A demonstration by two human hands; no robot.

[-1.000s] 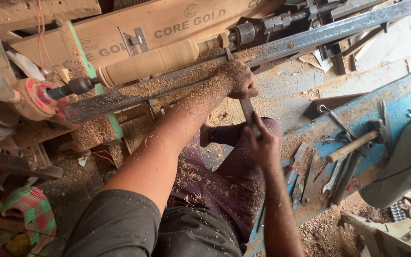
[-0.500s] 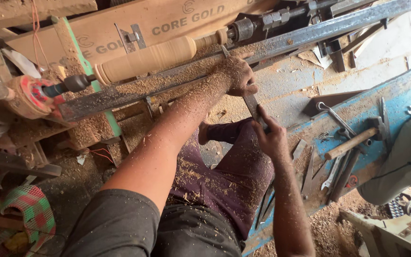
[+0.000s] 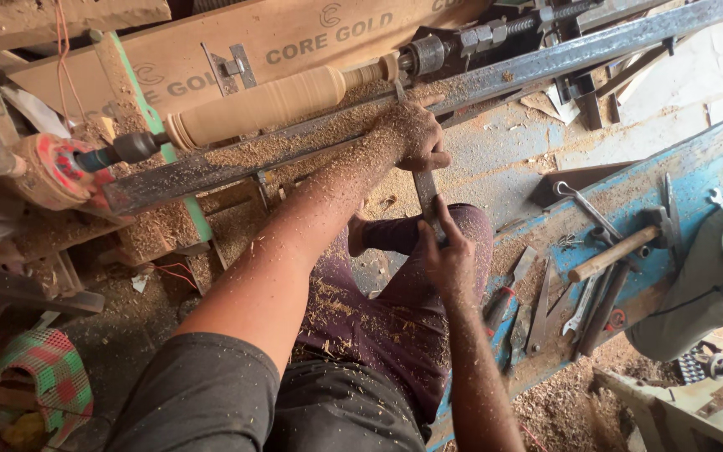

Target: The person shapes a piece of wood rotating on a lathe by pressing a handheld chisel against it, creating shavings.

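Observation:
A pale wooden cylinder (image 3: pixel 253 107) is mounted lengthwise on a lathe behind a steel rail (image 3: pixel 311 146) covered in sawdust. My left hand (image 3: pixel 416 134), dusted with shavings, rests on the rail and clamps the front part of a long flat metal chisel (image 3: pixel 425 191). The chisel's tip reaches the narrow right end of the cylinder. My right hand (image 3: pixel 449 255) grips the rear of the same chisel above my thigh.
A blue wooden board (image 3: pixel 654 184) at the right carries a hammer (image 3: pixel 621 249), wrenches (image 3: pixel 583 209) and several chisels. A red motor pulley (image 3: pixel 56 172) sits at the left. Sawdust heaps lie under the lathe. A cardboard panel (image 3: pixel 278 42) stands behind.
The view has shifted slightly; both hands keep their hold on the chisel at the cylinder's right end, with the right hand a little lower and nearer the thigh.

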